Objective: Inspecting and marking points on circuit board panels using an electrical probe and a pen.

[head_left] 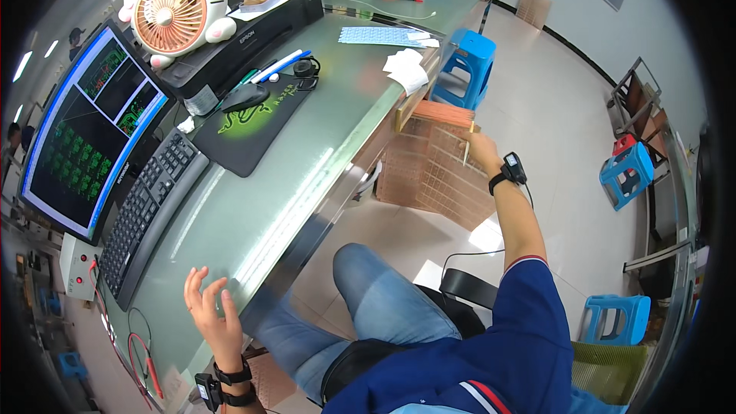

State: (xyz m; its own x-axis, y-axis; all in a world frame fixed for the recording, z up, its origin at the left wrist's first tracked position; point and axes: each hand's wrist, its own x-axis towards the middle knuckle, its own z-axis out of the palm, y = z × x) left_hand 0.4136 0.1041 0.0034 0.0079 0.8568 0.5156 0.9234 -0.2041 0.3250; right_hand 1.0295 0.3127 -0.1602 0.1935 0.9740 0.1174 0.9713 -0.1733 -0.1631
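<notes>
My right hand point(483, 152) reaches out past the desk's right end, fingers closed at the edge of a copper-coloured patterned circuit panel point(445, 172). That panel stands upright among several others, whose reddish top edges point(445, 113) line up beside the desk. The fingertips are partly hidden. My left hand point(211, 314) is raised near the desk's front edge with fingers apart and nothing in it. The glass-topped desk point(307, 176) lies beyond it, with a black keyboard point(149, 211) farther left.
A curved monitor point(92, 130) shows green circuit layouts. Behind the black mouse pad point(257, 126) stand a printer point(245, 38) and a white fan point(172, 11). White papers point(406, 69) lie at the desk's right end. Blue stools point(468, 69) stand on the floor. Red test leads point(151, 372) hang at lower left.
</notes>
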